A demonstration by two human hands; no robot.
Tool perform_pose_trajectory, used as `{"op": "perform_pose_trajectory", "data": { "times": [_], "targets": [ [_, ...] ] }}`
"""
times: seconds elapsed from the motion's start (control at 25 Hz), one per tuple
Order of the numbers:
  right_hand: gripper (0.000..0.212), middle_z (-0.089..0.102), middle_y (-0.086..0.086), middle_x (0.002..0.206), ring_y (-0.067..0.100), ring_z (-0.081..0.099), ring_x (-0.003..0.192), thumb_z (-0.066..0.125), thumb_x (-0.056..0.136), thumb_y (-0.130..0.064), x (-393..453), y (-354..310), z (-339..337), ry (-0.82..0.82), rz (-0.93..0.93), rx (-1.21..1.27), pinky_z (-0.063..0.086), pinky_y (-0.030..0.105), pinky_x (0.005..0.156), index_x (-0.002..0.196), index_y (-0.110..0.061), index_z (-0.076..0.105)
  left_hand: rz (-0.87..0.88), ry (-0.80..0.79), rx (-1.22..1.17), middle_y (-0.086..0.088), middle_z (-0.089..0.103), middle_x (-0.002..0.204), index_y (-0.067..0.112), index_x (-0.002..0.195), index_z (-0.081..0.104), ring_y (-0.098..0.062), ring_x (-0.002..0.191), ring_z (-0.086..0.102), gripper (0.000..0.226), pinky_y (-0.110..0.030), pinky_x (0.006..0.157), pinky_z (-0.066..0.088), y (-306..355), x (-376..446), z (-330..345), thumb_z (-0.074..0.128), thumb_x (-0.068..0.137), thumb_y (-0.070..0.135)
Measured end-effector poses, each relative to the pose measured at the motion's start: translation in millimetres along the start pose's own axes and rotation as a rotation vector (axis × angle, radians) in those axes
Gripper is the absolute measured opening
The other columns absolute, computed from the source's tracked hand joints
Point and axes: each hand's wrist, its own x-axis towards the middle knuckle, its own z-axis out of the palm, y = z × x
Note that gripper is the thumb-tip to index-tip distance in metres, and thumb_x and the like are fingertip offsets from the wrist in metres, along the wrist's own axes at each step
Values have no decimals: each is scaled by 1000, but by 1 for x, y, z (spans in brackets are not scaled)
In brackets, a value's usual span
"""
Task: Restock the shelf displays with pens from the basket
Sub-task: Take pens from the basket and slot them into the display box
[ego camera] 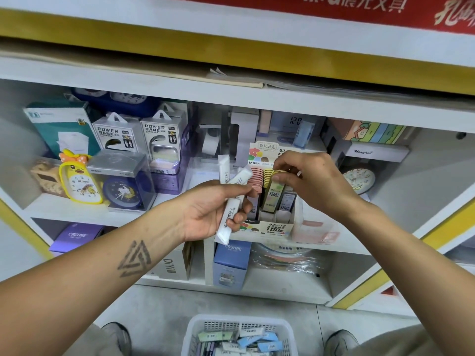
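Head view: nearest, a white basket (195,330) of small flat packs sits on the floor between two shoes, open floor around it. Above, the left hand (205,211) curls its fingers round several white packs (227,219). The right hand (311,181) pinches a pack at the display box (272,227) on the shelf edge; box front reads "0.7 HB 100". Behind stand "POWER BANK" boxes (136,134).

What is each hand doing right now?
Left hand: holding several white packs.
Right hand: fingers pinching a yellow pack in the display box.
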Motion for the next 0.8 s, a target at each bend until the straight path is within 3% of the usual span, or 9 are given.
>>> {"op": "perform_pose_trajectory", "data": {
  "times": [0.08,0.2,0.28,0.36,0.48,0.64,0.72,0.8],
  "targets": [
    [7,67,-9,79,7,60,72,73,90,-25,-2,0,3,-38,-16,1,45,21,63,95,-23,68,0,-20,-7,-8,55,70,8,99,65,-14,52,45,18,-19,42,35,0,0,2,62,89,22],
    [5,66,-3,81,13,58,74,69,92,-16,-7,-1,11,-135,-118,-103,48,35,68,91,-12,67,1,-38,3,-7,54,70,9,100,64,-14,52,45,18,-19,42,35,-1,0,3,62,88,22],
    [5,68,-2,87,18,60,78,67,94,-14,-5,0,12,-77,-126,-150,50,40,74,93,-11,70,-10,-47,18,-6,53,68,9,97,63,-13,51,44,17,-20,43,32,-1,0,3,64,87,22],
    [8,69,-7,82,14,61,71,65,95,-20,-1,-7,11,8,21,74,52,37,70,94,-17,73,-24,-42,42,-5,51,66,9,95,61,-13,49,44,18,-20,43,31,-2,0,4,67,86,24],
    [8,68,1,68,19,59,56,71,92,-25,1,-26,16,-85,251,653,48,32,51,95,-18,72,-31,-23,106,-4,49,63,11,93,59,-12,47,41,20,-19,41,30,-3,0,6,70,84,25],
    [10,68,10,65,17,59,50,77,83,-11,1,-28,16,-114,274,784,49,26,46,86,-5,71,-40,-58,168,-1,48,62,14,96,59,-10,48,39,29,-18,39,31,-1,-2,6,72,85,38],
    [10,70,12,68,19,62,52,78,81,-11,1,-23,11,-99,299,833,53,26,50,85,-5,72,-53,-20,127,-1,47,63,13,93,60,-11,49,38,41,-18,38,31,2,-3,3,65,86,53],
    [13,72,13,74,21,67,59,79,78,-10,0,-20,6,-89,316,910,57,27,55,87,-4,71,-36,26,76,-3,49,62,11,90,64,-11,47,38,41,-18,37,30,5,-4,1,59,90,52]
  ]
}}
